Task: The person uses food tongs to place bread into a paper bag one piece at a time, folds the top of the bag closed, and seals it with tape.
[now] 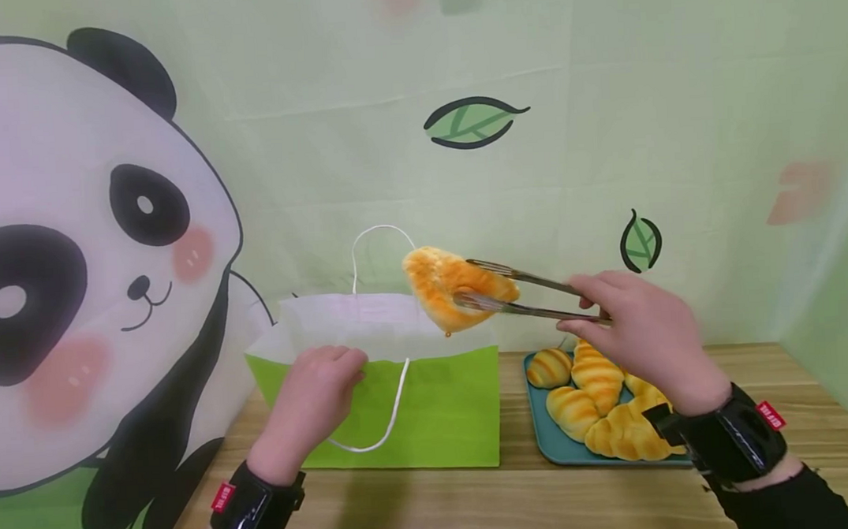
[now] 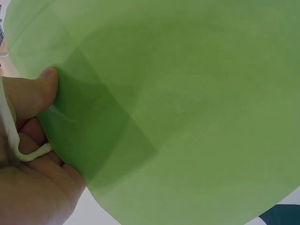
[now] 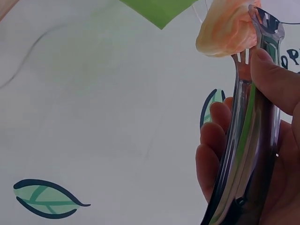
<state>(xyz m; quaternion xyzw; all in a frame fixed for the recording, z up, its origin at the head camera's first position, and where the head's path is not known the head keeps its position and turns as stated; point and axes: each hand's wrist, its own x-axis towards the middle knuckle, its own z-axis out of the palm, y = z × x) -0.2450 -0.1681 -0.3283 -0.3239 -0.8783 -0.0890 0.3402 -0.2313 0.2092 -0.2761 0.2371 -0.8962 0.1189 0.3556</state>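
My right hand [image 1: 643, 338] grips a pair of metal tongs [image 1: 533, 311]. Between the tong tips is a golden-brown bread piece [image 1: 435, 284], held up in front of the paper bag's far upper right. In the right wrist view, the thumb and fingers wrap the tongs [image 3: 248, 140] and the bread [image 3: 227, 28] shows at their slotted ends. My left hand [image 1: 319, 391] pinches the near rim of the green and white paper bag [image 1: 438, 414], which stands with its mouth spread. The left wrist view has the thumb pressed on the green paper [image 2: 187, 103], with a white cord handle [image 2: 33, 152] across the fingers.
A blue tray [image 1: 541, 429] with several bread rolls [image 1: 595, 371] sits right of the bag, partly behind my right forearm. The bag's far handle [image 1: 380, 227] stands upright. Behind the wooden table [image 1: 477, 507] hangs a light green backdrop [image 1: 319, 143] with a panda [image 1: 147, 269].
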